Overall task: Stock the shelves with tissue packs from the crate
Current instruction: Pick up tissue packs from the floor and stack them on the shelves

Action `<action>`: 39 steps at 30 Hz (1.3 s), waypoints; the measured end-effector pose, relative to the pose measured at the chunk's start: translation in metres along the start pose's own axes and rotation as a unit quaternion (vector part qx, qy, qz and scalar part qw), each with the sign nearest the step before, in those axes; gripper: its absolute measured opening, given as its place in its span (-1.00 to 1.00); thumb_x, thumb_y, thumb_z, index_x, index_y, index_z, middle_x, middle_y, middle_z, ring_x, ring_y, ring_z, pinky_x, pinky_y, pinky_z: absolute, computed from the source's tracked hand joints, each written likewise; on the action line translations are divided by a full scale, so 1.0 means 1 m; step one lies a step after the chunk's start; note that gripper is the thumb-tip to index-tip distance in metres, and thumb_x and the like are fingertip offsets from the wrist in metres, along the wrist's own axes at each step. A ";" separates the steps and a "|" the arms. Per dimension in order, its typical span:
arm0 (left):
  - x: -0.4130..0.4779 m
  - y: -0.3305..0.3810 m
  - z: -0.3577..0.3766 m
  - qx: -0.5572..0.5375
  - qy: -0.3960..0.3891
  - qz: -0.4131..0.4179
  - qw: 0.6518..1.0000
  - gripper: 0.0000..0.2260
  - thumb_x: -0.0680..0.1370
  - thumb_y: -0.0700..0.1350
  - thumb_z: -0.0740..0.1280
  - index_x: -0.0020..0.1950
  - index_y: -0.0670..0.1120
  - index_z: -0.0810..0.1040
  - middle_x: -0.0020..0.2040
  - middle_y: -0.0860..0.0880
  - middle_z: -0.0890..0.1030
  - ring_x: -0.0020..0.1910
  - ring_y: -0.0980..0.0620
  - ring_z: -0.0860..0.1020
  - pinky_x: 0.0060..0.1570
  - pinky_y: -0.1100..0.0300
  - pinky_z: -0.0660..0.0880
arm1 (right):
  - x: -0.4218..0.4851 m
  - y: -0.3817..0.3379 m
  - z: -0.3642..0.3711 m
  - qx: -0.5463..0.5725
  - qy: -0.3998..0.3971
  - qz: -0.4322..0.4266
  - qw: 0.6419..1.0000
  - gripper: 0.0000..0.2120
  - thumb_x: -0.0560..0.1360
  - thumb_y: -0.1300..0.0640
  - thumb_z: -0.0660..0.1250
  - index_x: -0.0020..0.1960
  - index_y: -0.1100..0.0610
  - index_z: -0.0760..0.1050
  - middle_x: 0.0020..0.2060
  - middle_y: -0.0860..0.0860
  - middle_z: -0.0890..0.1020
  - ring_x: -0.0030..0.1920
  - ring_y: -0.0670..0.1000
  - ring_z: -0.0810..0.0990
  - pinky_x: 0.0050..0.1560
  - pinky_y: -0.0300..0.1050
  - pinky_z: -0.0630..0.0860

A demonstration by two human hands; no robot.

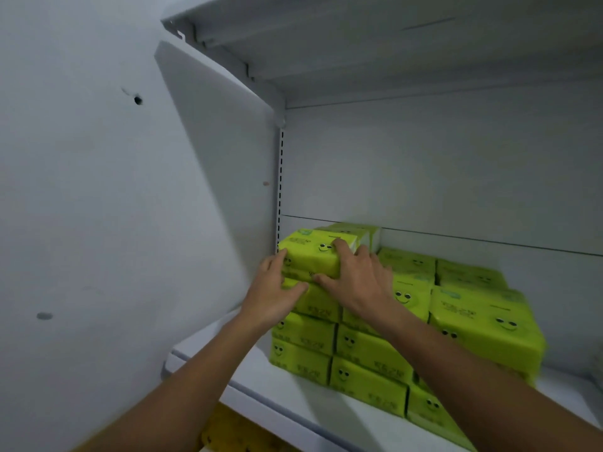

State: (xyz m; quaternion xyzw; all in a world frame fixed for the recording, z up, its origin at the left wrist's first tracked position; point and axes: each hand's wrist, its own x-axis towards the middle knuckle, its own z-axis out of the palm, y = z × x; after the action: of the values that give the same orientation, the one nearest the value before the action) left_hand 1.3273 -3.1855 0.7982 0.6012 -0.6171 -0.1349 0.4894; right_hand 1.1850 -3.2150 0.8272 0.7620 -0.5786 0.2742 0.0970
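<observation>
Fingers of the left hand (275, 288) curl round the left end of the top tissue pack (313, 256), with the thumb pressed against its front face. Fingers of the right hand (357, 283) spread over the pack's right top edge, thumb hooked on the front; it seems to be gripping too, though blur softens the detail. The lime-green pack sits on the tallest column at the left end of a stack of tissue packs (368, 357), close to the shelving's white side panel (222, 158). Lower packs fill the white shelf (293, 396) to the right. Another shelf, the upper shelf (391, 44), hangs overhead; a grey wall (81, 190) stands to the left
</observation>
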 end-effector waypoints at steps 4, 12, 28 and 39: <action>-0.005 -0.010 -0.007 0.037 0.039 0.044 0.998 -0.40 0.48 -0.12 0.36 0.47 -0.03 0.21 0.35 -0.08 0.33 0.27 -0.08 0.43 0.26 0.02 0.38 | -0.004 0.002 -0.002 0.001 0.021 -0.013 1.000 -0.23 0.41 -0.33 0.25 0.48 -0.07 0.05 0.27 0.14 0.39 0.27 0.17 0.40 0.18 0.11 0.38; -0.045 0.048 0.012 0.102 0.060 0.241 0.963 -0.49 0.39 0.01 0.23 0.34 -0.07 0.42 0.17 -0.16 0.43 0.09 -0.16 0.49 0.12 0.04 0.41 | -0.058 0.050 -0.039 0.064 0.259 -0.043 0.963 -0.28 0.34 -0.27 0.08 0.40 0.07 0.37 0.04 0.16 0.52 0.00 0.18 0.53 -0.09 0.03 0.46; -0.466 0.224 0.342 -0.139 -0.463 0.448 0.752 -0.60 0.48 -0.17 0.30 0.32 -0.14 0.43 0.18 -0.15 0.42 0.09 -0.05 0.46 0.01 0.23 0.34 | -0.642 0.335 -0.171 -0.209 0.203 0.556 0.778 -0.45 0.51 -0.05 0.29 0.44 0.09 0.27 0.20 0.14 0.43 0.18 0.14 0.42 0.12 0.04 0.39; -0.770 0.258 0.388 -0.145 -0.707 0.523 0.454 -0.53 0.43 -0.06 0.25 0.32 -0.18 0.43 0.14 -0.18 0.43 0.15 -0.11 0.44 0.11 0.24 0.28 | -0.950 0.226 -0.192 -0.223 0.194 0.842 0.452 -0.43 0.50 -0.02 0.30 0.46 0.07 0.23 0.22 0.14 0.41 0.26 0.16 0.37 0.20 0.04 0.30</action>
State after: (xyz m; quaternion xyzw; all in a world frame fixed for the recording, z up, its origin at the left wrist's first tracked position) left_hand 0.7176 -2.6145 0.4649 -0.2161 -0.9206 -0.3202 -0.0563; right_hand 0.7442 -2.4087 0.4444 -0.2174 -0.9451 0.2246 0.0954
